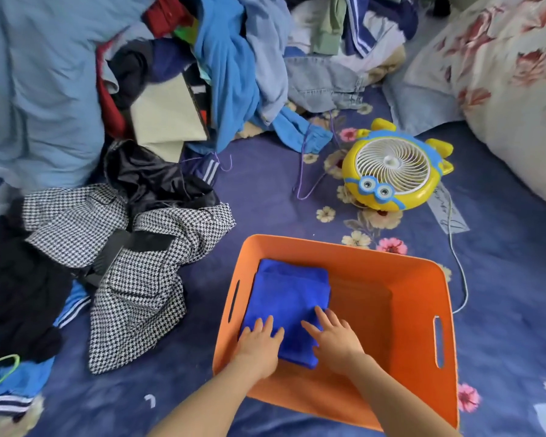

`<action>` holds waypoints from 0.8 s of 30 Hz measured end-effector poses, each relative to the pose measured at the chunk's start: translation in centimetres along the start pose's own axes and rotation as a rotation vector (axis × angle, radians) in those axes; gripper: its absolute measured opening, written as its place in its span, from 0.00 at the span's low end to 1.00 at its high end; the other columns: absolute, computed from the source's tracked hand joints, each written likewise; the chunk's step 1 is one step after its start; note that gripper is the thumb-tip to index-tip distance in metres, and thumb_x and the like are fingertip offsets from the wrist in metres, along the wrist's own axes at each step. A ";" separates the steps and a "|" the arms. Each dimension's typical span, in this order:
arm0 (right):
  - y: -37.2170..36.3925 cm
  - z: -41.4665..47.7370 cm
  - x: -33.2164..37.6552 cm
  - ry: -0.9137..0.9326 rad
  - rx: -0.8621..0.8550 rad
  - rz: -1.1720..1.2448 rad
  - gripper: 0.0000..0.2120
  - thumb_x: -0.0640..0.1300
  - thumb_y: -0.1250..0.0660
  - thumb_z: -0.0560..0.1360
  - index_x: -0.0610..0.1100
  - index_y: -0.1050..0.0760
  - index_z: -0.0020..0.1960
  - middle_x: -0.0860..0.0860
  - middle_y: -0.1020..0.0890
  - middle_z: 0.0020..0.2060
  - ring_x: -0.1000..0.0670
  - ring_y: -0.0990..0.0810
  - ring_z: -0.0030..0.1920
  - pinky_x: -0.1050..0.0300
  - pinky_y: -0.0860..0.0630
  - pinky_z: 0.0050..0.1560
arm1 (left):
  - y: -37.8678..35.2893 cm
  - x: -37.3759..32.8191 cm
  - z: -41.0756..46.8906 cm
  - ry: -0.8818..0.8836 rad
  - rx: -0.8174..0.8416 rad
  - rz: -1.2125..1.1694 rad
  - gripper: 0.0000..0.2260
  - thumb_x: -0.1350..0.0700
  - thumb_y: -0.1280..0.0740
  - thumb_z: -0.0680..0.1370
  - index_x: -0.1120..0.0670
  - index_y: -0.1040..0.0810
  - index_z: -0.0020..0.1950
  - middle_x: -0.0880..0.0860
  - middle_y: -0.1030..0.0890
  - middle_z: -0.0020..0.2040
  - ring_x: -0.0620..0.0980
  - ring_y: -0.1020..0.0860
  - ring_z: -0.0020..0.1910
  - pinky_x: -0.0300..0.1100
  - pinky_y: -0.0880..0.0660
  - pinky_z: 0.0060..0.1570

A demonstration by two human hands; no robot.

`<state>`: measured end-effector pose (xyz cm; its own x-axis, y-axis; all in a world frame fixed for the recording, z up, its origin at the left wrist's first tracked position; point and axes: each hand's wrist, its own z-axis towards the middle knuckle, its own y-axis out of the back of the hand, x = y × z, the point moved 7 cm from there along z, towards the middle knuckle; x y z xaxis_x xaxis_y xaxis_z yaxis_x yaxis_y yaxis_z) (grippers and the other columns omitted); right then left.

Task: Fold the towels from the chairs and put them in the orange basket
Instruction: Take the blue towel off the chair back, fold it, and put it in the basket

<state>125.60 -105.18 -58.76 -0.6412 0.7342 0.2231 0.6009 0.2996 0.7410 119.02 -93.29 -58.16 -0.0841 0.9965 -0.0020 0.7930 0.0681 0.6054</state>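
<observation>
1. The folded blue towel lies flat in the left half of the orange basket, against its left wall.
2. Its long axis runs from near the person to far, parallel to that wall.
3. The left hand and right hand rest on its near end, fingers straight and slightly spread, pinching nothing.
4. A yellow fan lies beyond the basket.

Nothing legible; the writing on the paper strip is unreadable.

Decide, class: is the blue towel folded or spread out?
Folded: the blue towel lies as a compact layered rectangle inside the orange basket, both hands flat on it.
</observation>
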 end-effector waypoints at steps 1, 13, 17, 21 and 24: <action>-0.3 0.3 0.0 -0.007 0.013 -0.004 0.27 0.48 0.45 0.80 0.53 0.50 0.76 0.44 0.58 0.76 0.43 0.55 0.76 0.46 0.47 0.73 | -0.3 0.2 0.4 -0.005 0.038 -0.011 0.26 0.58 0.47 0.80 0.50 0.52 0.77 0.56 0.57 0.78 0.59 0.53 0.77 0.54 0.48 0.73; 0.7 -0.9 -0.8 -0.115 0.078 0.123 0.25 0.47 0.45 0.79 0.52 0.45 0.75 0.46 0.53 0.77 0.44 0.53 0.76 0.47 0.45 0.72 | 1.9 0.4 -1.5 -0.056 -0.005 -0.247 0.20 0.52 0.47 0.81 0.55 0.38 0.73 0.56 0.41 0.75 0.57 0.42 0.73 0.51 0.38 0.69; 4.5 -2.9 -1.3 -0.127 -0.037 0.137 0.23 0.48 0.46 0.79 0.51 0.42 0.74 0.46 0.50 0.76 0.44 0.51 0.76 0.48 0.43 0.72 | 4.5 2.0 -3.9 -0.021 -0.161 -0.362 0.19 0.52 0.45 0.80 0.54 0.34 0.70 0.53 0.33 0.70 0.53 0.35 0.69 0.47 0.34 0.66; 7.1 -6.1 -0.6 -0.119 -0.090 0.104 0.23 0.48 0.46 0.79 0.51 0.40 0.73 0.46 0.49 0.76 0.45 0.51 0.76 0.48 0.43 0.72 | 5.5 2.9 -8.0 0.025 -0.259 -0.434 0.16 0.53 0.45 0.80 0.56 0.30 0.66 0.52 0.30 0.67 0.52 0.31 0.65 0.48 0.29 0.60; 9.5 -8.7 0.1 -0.088 -0.155 0.050 0.22 0.48 0.47 0.79 0.51 0.40 0.73 0.46 0.48 0.76 0.45 0.51 0.76 0.49 0.43 0.72 | 6.5 3.0 -11.3 0.053 -0.345 -0.462 0.16 0.53 0.45 0.80 0.55 0.30 0.66 0.51 0.30 0.67 0.51 0.32 0.65 0.46 0.29 0.59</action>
<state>127.12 -107.56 -46.24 -0.5640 0.7985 0.2104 0.5457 0.1692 0.8207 117.09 -90.37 -45.22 -0.4117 0.8628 -0.2933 0.4249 0.4665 0.7758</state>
